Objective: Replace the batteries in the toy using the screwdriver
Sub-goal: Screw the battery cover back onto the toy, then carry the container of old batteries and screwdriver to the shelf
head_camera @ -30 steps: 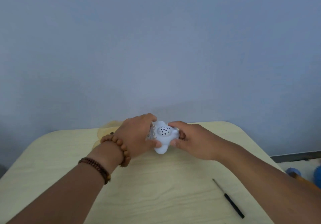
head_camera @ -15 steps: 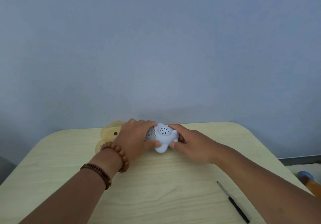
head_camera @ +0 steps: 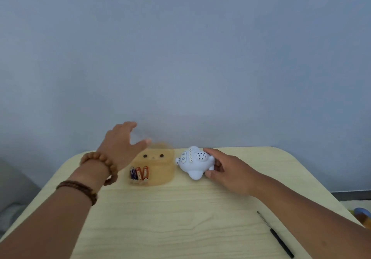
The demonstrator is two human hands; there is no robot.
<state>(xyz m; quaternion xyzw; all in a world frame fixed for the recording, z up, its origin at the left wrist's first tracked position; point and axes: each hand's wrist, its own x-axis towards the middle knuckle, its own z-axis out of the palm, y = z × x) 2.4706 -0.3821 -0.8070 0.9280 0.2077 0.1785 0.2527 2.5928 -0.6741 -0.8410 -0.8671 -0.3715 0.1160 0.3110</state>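
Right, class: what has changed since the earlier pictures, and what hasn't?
The left hand let go of the white plastic aeroplane toy and rose leftwards, open, over the translucent yellow bear-faced box. The right hand still grips the toy; the black screwdriver lies untouched.

Soft, even, dim-bluish light; faint shadows, motion-blurred left hand (head_camera: 120, 144) (wide-angle bowing at edges).

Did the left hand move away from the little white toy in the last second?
Yes. The left hand let go of the toy and swung left; it now hovers open at the left side of the yellow box.
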